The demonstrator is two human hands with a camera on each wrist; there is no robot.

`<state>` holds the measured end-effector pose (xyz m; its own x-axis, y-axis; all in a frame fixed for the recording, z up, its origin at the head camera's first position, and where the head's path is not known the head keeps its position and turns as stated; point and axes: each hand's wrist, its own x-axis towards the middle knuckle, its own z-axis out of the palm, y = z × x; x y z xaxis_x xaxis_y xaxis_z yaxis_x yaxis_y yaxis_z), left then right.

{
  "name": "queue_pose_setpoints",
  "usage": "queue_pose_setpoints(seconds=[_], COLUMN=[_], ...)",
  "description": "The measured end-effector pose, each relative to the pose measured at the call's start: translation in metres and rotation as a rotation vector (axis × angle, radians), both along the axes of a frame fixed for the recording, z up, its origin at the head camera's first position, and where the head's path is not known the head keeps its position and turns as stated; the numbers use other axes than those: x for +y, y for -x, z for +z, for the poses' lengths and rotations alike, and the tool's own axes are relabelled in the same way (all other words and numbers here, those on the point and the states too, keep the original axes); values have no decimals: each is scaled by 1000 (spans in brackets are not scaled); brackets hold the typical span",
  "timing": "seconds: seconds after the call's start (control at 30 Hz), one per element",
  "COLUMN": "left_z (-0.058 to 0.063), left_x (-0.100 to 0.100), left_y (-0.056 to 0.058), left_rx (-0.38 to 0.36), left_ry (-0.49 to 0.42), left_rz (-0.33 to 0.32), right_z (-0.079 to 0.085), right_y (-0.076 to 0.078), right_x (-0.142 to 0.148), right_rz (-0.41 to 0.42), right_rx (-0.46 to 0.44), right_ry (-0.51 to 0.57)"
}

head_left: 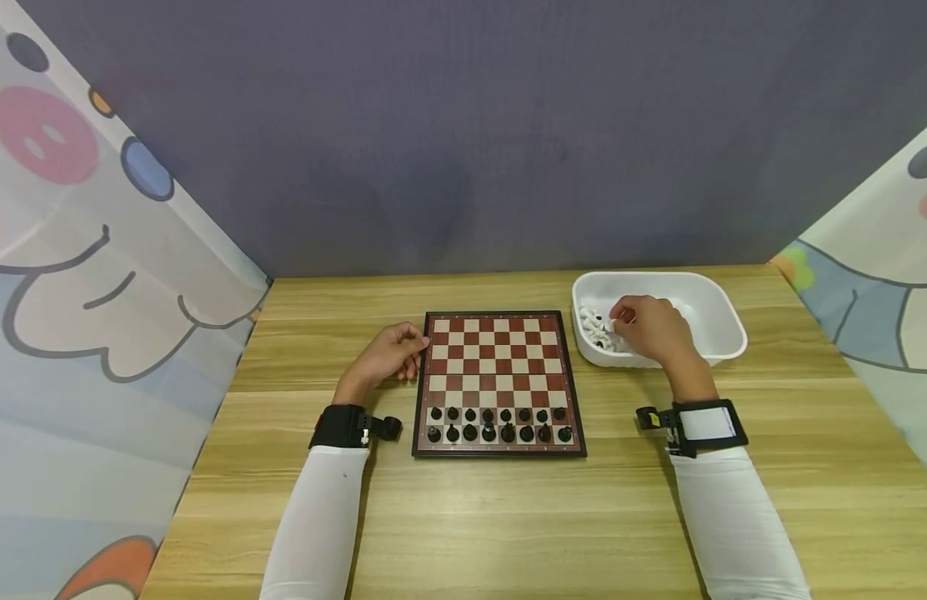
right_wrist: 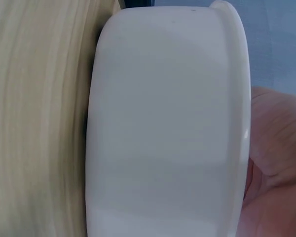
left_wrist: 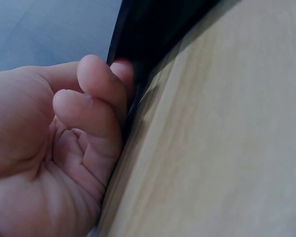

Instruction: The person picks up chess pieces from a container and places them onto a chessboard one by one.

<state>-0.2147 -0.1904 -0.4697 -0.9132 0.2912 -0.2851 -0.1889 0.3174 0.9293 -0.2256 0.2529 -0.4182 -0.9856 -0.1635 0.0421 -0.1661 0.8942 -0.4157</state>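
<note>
A red and white chessboard [head_left: 497, 350] with a dark frame lies on the table, with two rows of black chess pieces [head_left: 488, 433] along its near side. My left hand [head_left: 392, 350] holds the board's left edge; the left wrist view shows curled fingers [left_wrist: 91, 113] against the black side. Inside the white plastic tub [head_left: 722, 321], my right hand [head_left: 653, 327] pinches a white chess piece [head_left: 611, 326] among several other white pieces [head_left: 594, 329]. In the right wrist view, the tub's wall [right_wrist: 163, 123] hides the fingertips and the pieces.
The wooden table [head_left: 501, 525] meets a dark grey panel [head_left: 508, 142] at its back. Curtains with cartoon prints [head_left: 73, 417] hang on the left and right. The tub stands right of the board, near the table's back edge.
</note>
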Motion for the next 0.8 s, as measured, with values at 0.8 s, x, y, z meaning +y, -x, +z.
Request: queue_pose_setpoints(seconds=[0.8], left_z=[-1], left_x=[0], left_y=[1], left_rx=[-2], left_ry=[8], left_rz=[3], right_z=[3], right_y=[-3], right_x=[-2], right_rz=[56], right_rx=[145], right_ry=[127])
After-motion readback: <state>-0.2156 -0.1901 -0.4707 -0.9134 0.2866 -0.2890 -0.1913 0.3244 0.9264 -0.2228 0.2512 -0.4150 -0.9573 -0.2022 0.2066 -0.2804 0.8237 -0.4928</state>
